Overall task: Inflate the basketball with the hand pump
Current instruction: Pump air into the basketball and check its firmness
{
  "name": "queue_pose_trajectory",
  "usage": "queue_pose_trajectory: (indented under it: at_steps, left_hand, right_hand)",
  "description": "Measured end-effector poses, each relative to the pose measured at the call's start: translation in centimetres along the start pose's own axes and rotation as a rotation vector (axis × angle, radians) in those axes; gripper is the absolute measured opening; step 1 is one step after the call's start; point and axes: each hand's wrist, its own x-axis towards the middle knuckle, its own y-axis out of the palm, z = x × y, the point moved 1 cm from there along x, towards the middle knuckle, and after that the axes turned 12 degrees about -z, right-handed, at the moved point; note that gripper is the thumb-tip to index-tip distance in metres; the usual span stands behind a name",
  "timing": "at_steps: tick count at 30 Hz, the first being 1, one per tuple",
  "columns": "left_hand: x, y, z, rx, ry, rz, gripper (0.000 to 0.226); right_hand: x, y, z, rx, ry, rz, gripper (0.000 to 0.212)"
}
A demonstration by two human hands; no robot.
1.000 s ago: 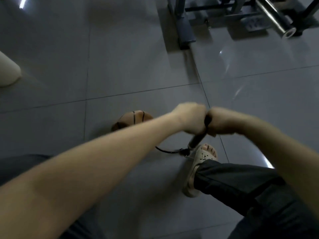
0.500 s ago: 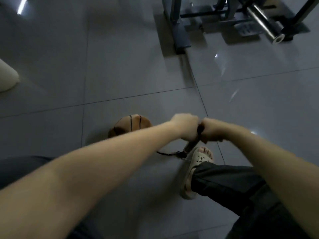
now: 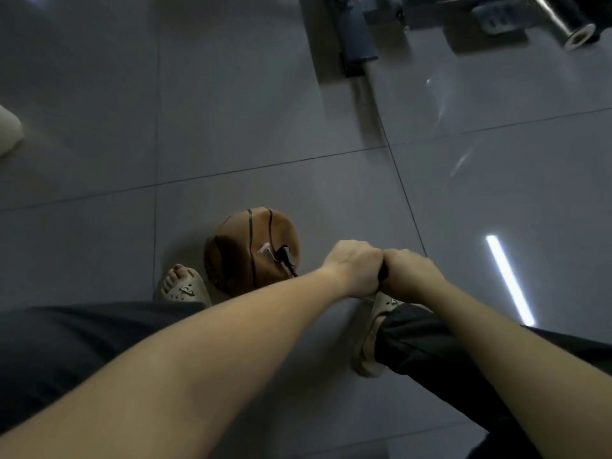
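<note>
Left hand (image 3: 352, 268): fingers clenched round the pump handle (image 3: 382, 277), back of the hand uppermost. Right hand (image 3: 410, 271): fingers likewise clenched on the same handle, this fist pressed against the left one. Only a dark sliver of the handle shows in the seam between the two fists. The pump barrel below them is hidden.

The basketball (image 3: 255, 250) lies on the floor (image 3: 99, 160), just left of the left-hand fingers and a little beyond them. It is brown with black seams. A black hose (image 3: 290, 269) emerges from behind the left wrist and runs up to a dark fitting (image 3: 284, 253) seated on the ball's upper face, with a small white mark beside it.

The left sandal (image 3: 183, 288), toes exposed, stands well left of the fingers, just beside the ball's near edge; contact cannot be confirmed. The right sandal (image 3: 372, 329) stands directly beneath the fists on the near side, partly covered by a dark trouser leg.

A bright light strip (image 3: 510, 279) is reflected in the grey tiles to the right of the right-hand fingers. Far beyond the fingers stand a metal frame (image 3: 356, 38) and the end of a steel bar (image 3: 578, 36). A pale object (image 3: 8, 130) sits at the far left edge; what it is cannot be determined.
</note>
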Motion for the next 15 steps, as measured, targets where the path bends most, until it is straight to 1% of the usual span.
queue_pose_trajectory:
  at_steps: [1,3,6,8,10,11,13,15]
  left_hand:
    - [0.3,-0.1,-0.1,0.022,0.015,-0.003,0.02]
    - [0.4,-0.8,-0.6,0.051,0.033,0.034,0.019]
    - [0.5,-3.7,-0.6,0.084,0.039,0.062,0.015]
    - [0.0,-8.0,-0.2,0.028,0.015,0.0,0.022]
    - [-0.6,-12.6,-0.3,-0.016,0.008,-0.087,0.03]
    - [-0.6,-14.1,-0.6,-0.035,0.015,-0.124,0.029]
    - [-0.7,-14.1,-1.1,-0.037,0.015,-0.149,0.025]
    - [-1.0,-10.4,-1.4,-0.016,0.026,-0.123,0.02]
  right_hand:
    - [0.2,-0.1,-0.2,0.001,0.007,0.0,0.014]
    - [0.0,-0.6,-0.1,0.027,0.017,0.054,0.016]
    - [-0.4,-3.9,0.5,0.035,-0.002,0.162,0.007]
    - [-0.6,-8.5,0.8,0.13,0.008,0.2,0.008]
    - [-1.3,-13.0,0.9,0.188,0.005,0.18,0.008]
    - [-1.6,-14.2,0.6,0.2,0.007,0.16,0.006]
    - [-1.8,-13.7,0.2,0.22,0.0,0.131,0.006]
    - [-1.6,-9.7,-0.2,0.231,0.007,0.14,0.01]
